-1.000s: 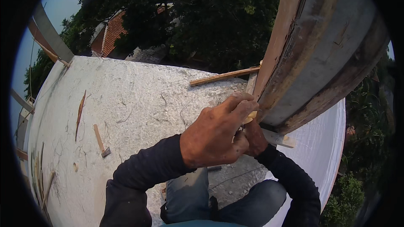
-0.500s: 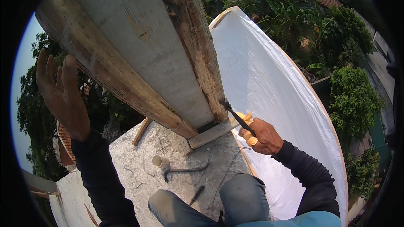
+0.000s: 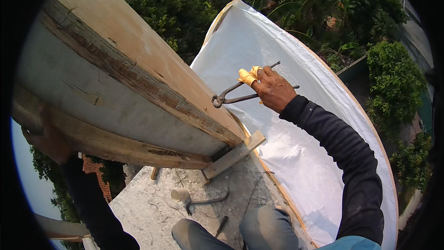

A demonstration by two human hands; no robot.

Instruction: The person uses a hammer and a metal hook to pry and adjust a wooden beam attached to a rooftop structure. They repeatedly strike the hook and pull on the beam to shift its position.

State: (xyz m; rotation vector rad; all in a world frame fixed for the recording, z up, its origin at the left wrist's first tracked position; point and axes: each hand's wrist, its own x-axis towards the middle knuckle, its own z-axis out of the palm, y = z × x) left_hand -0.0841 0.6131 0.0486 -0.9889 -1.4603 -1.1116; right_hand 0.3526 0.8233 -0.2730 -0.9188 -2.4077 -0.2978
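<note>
My right hand [image 3: 273, 90] holds a pair of dark metal pincers [image 3: 225, 100], its two handles spread apart. The rounded jaws point left, apart from the tall wooden formwork panel [image 3: 152, 37]. Yellow wrapping [image 3: 249, 76] covers some of that hand's fingers. At the far left, my left hand [image 3: 53, 139] lies against the rough timber [image 3: 115, 150] along the panel's left edge. It is shaded and a little blurred, with its fingers stretched out. At the panel's foot a short wooden batten [image 3: 236, 155] lies crosswise.
On the rough concrete [image 3: 159, 222] by my knees are a curved pry bar [image 3: 208, 200], a pale plastic cup [image 3: 179, 195], a dark slim tool [image 3: 222, 225] and bits of wire. White sheeting [image 3: 296, 148] curves along the right. Trees [image 3: 388, 88] and roofs lie far below.
The right hand has swung the pincers up and away from the panel's lower corner. My left hand has come down onto the side timber. The view has turned, showing the panel's right face.
</note>
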